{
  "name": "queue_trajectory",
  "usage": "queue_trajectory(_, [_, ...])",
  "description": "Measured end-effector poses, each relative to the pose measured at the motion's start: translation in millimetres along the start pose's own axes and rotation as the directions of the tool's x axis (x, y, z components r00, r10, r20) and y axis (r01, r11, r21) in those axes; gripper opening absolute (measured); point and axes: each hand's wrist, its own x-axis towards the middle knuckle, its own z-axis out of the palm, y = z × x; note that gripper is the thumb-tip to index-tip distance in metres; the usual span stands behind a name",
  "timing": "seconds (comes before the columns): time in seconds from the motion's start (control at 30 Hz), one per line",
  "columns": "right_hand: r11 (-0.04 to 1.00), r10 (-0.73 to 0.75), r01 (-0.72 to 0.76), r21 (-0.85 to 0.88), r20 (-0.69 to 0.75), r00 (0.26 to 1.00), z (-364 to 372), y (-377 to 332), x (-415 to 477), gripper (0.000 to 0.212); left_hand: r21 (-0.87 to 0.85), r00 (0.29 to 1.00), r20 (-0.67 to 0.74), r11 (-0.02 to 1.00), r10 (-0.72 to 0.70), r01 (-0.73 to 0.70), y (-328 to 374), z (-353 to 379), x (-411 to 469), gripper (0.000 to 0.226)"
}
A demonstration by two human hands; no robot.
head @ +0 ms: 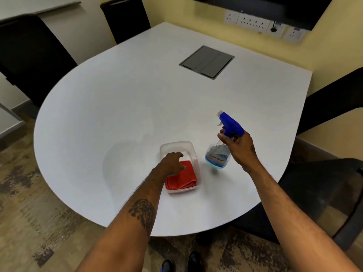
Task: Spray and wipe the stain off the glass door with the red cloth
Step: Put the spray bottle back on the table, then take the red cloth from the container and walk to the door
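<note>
A folded red cloth [183, 178] lies in a clear plastic tub [193, 152] on the white table [117, 114]. My left hand [170, 161] reaches into the tub, fingers spread, resting on the cloth's far-left part without gripping it. To the right, my right hand [238, 146] is closed around the neck of a clear spray bottle [218, 156] with a blue trigger head and a little blue liquid. The bottle is tilted and lifted just off the table. No glass door is in view.
A grey cable hatch [207, 61] is set into the table's far side. Black chairs stand at the far left [33, 55], at the back [125, 18] and on the right [334, 107]. Wall sockets [253, 21] line the yellow wall behind.
</note>
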Motion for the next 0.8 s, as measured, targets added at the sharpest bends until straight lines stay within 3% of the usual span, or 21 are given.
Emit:
queue_trajectory(0.37, [0.998, 0.055, -0.054, -0.024, 0.054, 0.997, 29.7, 49.2, 39.6, 0.041, 0.263, 0.983, 0.131, 0.961, -0.125, 0.087, -16.6, 45.3, 64.5, 0.074])
queue_trajectory(0.53, [0.996, 0.081, -0.079, -0.036, 0.063, 0.995, 31.5, 59.7, 42.9, 0.047, 0.431, 0.990, 0.070, 0.898, -0.126, 0.084, -17.7, 52.9, 69.9, 0.070])
queue_trajectory(0.8, [0.994, 0.078, -0.069, -0.088, 0.112, 0.991, 27.3, 64.5, 47.2, 0.050, 0.471, 0.991, 0.050, 0.878, -0.122, 0.084, -12.5, 48.4, 72.1, 0.061])
